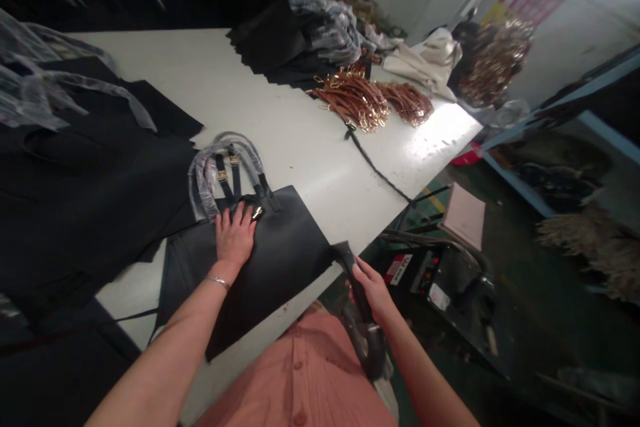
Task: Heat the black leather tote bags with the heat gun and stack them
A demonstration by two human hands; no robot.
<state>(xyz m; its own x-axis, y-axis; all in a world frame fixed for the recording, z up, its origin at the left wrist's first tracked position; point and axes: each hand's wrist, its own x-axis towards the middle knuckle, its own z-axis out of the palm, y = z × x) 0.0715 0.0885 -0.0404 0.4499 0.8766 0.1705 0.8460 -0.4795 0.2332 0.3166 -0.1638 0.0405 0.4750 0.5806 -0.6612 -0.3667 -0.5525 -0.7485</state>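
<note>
A black leather handbag [280, 260] lies flat on the white table [300, 140] in front of me. Its handles [223, 170], wrapped in clear plastic, point away from me. My left hand [234, 235] rests flat on the bag's top edge by a gold clasp [257, 213], fingers spread. My right hand [371, 287] is closed round the black handle of a tool [357, 307] at the table's near edge; a thick grey hose hangs down from it.
Stacks of black leather pieces [75, 187] lie to the left. At the far end are brown straps with gold buckles [357, 99] and more plastic-wrapped bags [320, 20]. A black cord [380, 173] runs off the table to a machine [440, 280] on the floor at the right.
</note>
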